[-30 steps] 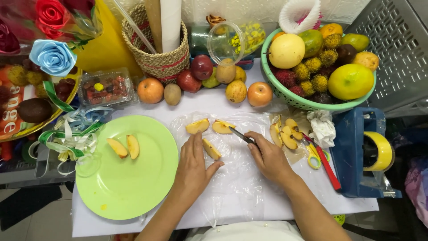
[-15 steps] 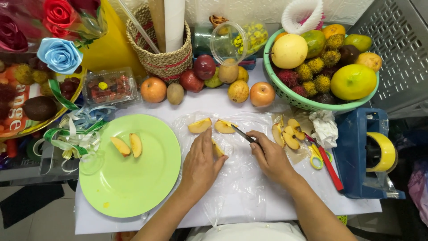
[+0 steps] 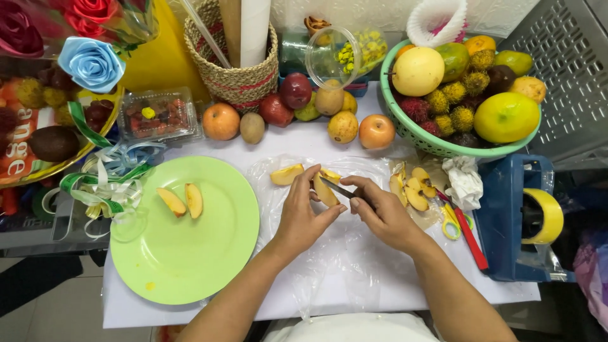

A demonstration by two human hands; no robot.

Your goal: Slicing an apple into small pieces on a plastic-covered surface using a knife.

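Covering white table: clear plastic sheet; left hand pinching fruit wedge, right hand gripping knife.

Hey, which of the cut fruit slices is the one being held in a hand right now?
The pale yellow fruit slice pinched in the left hand, with the small knife against it. The other slices lie loose: two on the green plate, others on the clear plastic sheet.

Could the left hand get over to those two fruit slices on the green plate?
Probably yes. The left hand now holds a fruit wedge, but the two slices lie uncovered on the green plate just to its left, with nothing between.
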